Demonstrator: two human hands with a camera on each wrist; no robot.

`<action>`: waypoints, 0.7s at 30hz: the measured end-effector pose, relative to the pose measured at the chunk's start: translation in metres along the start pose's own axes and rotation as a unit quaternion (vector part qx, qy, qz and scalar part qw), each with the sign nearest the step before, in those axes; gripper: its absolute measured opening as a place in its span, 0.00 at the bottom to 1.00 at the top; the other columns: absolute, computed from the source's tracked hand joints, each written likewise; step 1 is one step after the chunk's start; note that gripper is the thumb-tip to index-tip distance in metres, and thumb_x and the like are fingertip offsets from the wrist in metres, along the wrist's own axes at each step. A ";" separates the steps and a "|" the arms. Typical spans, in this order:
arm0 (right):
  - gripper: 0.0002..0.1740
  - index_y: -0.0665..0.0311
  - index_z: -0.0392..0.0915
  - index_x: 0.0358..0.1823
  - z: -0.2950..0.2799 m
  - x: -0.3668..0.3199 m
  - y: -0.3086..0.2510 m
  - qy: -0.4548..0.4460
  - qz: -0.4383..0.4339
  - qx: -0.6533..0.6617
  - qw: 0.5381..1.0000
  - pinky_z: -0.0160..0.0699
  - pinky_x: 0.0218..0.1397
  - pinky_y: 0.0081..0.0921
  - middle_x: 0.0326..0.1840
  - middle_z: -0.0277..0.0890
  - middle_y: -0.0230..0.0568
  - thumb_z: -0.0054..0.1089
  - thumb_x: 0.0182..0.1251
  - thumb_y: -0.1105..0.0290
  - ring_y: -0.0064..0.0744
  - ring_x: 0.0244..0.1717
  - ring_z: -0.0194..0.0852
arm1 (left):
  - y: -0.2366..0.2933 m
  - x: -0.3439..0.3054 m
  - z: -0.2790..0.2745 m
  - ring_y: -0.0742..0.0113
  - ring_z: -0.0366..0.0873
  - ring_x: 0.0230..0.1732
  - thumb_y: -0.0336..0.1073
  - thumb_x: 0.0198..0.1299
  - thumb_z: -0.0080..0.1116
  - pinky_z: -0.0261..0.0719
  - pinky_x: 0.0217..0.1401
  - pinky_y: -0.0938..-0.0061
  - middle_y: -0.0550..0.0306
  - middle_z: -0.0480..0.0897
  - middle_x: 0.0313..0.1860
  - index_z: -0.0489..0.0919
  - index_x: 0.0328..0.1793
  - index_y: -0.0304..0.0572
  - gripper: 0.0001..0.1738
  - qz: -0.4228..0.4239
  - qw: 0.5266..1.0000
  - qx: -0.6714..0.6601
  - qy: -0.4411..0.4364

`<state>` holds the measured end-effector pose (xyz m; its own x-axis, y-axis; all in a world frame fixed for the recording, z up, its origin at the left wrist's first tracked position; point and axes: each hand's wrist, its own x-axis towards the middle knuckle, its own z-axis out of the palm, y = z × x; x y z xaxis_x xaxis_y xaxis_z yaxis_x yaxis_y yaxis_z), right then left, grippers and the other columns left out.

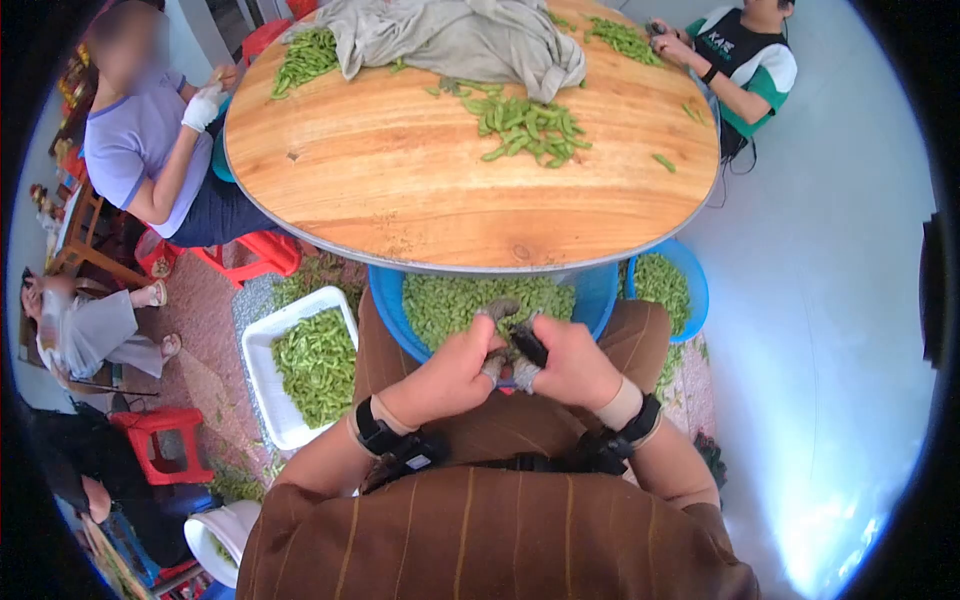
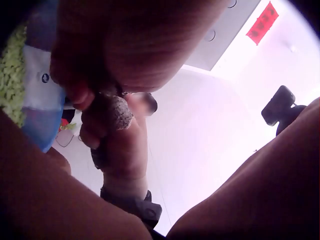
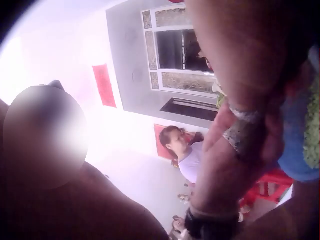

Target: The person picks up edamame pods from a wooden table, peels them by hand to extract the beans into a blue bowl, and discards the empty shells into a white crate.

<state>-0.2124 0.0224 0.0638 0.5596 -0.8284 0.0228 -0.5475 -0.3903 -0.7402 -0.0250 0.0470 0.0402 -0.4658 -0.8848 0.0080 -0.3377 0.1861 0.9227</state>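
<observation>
The round wooden tabletop (image 1: 400, 180) carries loose heaps of green pods (image 1: 530, 128), and the blue basin (image 1: 385, 300) at your knees is well filled: much looks done, with plenty left. Over the basin, your left hand (image 1: 455, 375) and right hand (image 1: 575, 365) both pinch a small dark object (image 1: 527, 345). Its long axis slants away from you, toward the basin.

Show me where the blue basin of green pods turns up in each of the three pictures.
Head: the blue basin sits at centre, just below the round wooden table.
Left wrist: at the left edge, its blue wall beside green pods.
Right wrist: at the right edge, blue wall with pods beyond.
Shared landmark: the grey finger cover, close to the basin in every view.
</observation>
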 end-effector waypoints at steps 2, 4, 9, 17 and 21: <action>0.18 0.69 0.68 0.30 0.008 0.000 0.001 0.017 -0.012 -0.019 1.000 0.73 0.32 0.41 0.26 0.72 0.59 0.65 0.46 0.66 0.60 0.30 0.74 | -0.011 -0.005 0.006 0.58 0.77 0.34 0.20 0.53 0.45 0.73 0.39 0.68 0.46 0.79 0.31 0.57 0.62 0.30 0.27 0.037 0.999 0.002 0.026; 0.17 0.69 0.68 0.30 0.010 0.005 -0.002 0.010 -0.018 -0.016 1.000 0.73 0.32 0.42 0.26 0.72 0.59 0.65 0.46 0.66 0.60 0.30 0.74 | -0.007 -0.010 0.000 0.62 0.76 0.30 0.20 0.55 0.46 0.74 0.35 0.71 0.48 0.79 0.30 0.54 0.65 0.30 0.30 0.040 0.999 -0.006 0.034; 0.12 0.67 0.71 0.31 0.016 0.013 0.012 0.008 -0.017 -0.048 0.999 0.74 0.35 0.37 0.27 0.73 0.53 0.63 0.48 0.69 0.55 0.31 0.73 | -0.005 -0.035 -0.031 0.54 0.77 0.37 0.20 0.52 0.47 0.75 0.40 0.67 0.43 0.79 0.35 0.64 0.60 0.33 0.26 -0.127 0.989 -0.067 0.046; 0.11 0.65 0.75 0.37 -0.019 0.015 0.025 -0.004 -0.071 -0.081 0.994 0.73 0.37 0.38 0.31 0.74 0.51 0.61 0.54 0.68 0.53 0.34 0.73 | -0.042 -0.083 -0.084 0.41 0.76 0.40 0.24 0.46 0.55 0.75 0.43 0.56 0.42 0.78 0.40 0.78 0.42 0.35 0.14 -0.069 0.892 0.394 0.209; 0.11 0.67 0.74 0.36 -0.041 0.017 0.021 -0.030 -0.025 -0.043 0.998 0.73 0.38 0.42 0.28 0.73 0.55 0.58 0.57 0.67 0.57 0.33 0.73 | -0.005 -0.053 -0.102 0.40 0.75 0.42 0.24 0.48 0.55 0.74 0.44 0.57 0.39 0.78 0.37 0.78 0.39 0.34 0.11 -0.152 0.918 0.332 0.155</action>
<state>-0.2397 -0.0162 0.0761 0.6220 -0.7828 0.0162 -0.5682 -0.4655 -0.6786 0.0852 0.0496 0.0743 -0.0467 -0.9989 -0.0065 -0.8858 0.0384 0.4625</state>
